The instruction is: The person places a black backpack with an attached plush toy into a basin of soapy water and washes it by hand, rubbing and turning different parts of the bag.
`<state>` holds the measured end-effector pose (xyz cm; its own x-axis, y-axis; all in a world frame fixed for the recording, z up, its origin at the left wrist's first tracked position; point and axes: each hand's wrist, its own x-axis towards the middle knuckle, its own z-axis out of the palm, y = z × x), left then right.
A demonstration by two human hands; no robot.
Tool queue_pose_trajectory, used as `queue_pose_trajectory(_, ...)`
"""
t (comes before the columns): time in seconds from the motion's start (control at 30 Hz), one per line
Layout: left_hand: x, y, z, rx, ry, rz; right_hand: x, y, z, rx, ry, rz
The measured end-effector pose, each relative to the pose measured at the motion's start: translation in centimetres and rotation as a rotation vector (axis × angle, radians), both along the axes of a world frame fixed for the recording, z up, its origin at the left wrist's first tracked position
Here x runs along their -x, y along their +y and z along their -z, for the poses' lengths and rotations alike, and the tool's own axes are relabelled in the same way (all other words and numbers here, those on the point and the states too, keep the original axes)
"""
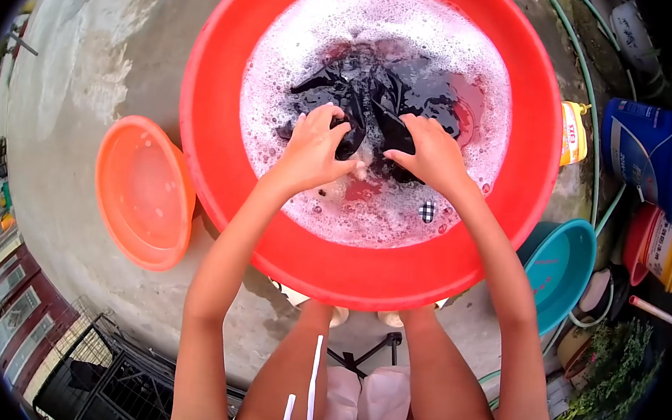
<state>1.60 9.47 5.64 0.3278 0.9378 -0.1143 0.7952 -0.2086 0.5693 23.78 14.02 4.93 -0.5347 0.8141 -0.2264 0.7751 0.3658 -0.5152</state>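
Observation:
A wide red basin [354, 286] holds foamy, pinkish-grey water, and a black wet garment [431, 99] lies partly under it. My left hand [315, 149] grips the garment from the left side, fingers bent over a fold. On the other side, my right hand [433, 156] has the black cloth between its thumb and fingers. The two hands face each other a short way apart, and the fingertips are partly hidden by cloth and water. A small black-and-white checked patch [427, 212] shows in the suds below my right hand.
An orange basin [108, 192] stands at the left on the concrete ground [63, 165]. To the right are a teal basin [584, 261], a yellow-and-white packet [572, 134], a blue bucket [645, 147], a green hose [593, 96] and plants [615, 374]. A black wire cage [125, 383] stands lower left.

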Motion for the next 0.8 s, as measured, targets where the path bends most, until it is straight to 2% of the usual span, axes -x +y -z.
queue_pose_trajectory(0.03,-0.5,-0.8,0.3,0.041,0.061,0.059,0.4,-0.2,-0.6,0.07,-0.068,-0.04)
queue_pose_trajectory(0.1,-1.3,-2.4,1.7,0.074,0.242,0.168,0.5,-2.0,0.8,-0.18,-0.064,-0.106)
queue_pose_trajectory(0.17,-1.8,-3.2,3.1,0.032,0.434,0.292,0.7,-2.8,2.5,-0.072,-0.169,-0.145)
queue_pose_trajectory(0.27,-2.3,-2.9,4.9,-0.062,0.599,0.327,1.2,-3.1,3.9,-0.111,-0.223,-0.205)
queue_pose_trajectory(0.37,-2.4,-1.2,5.1,0.137,0.555,0.371,1.8,-2.5,4.9,-0.05,-0.245,-0.178)
queue_pose_trajectory(0.5,-1.4,0.5,6.7,0.184,0.405,0.312,1.7,-2.3,8.2,-0.19,-0.262,-0.12)
queue_pose_trajectory(0.53,-1.1,0.6,6.8,0.165,0.396,0.309,1.9,-1.3,5.9,0.031,-0.188,-0.049)
queue_pose_trajectory(0.63,-1.0,1.1,7.0,0.231,0.357,0.265,2.5,1.9,6.2,0.464,-0.393,-0.014)
queue_pose_trajectory(0.7,-1.1,1.8,7.5,0.27,0.366,0.192,2.5,2.2,9.6,0.429,-0.394,0.144)
queue_pose_trajectory(0.77,-1.7,2.6,6.9,0.265,0.413,0.087,3.4,3.0,6.0,0.344,-0.253,0.202)
queue_pose_trajectory(0.8,-1.9,3.5,5.8,0.465,0.356,0.055,3.1,4.4,8.2,0.36,-0.273,0.153)
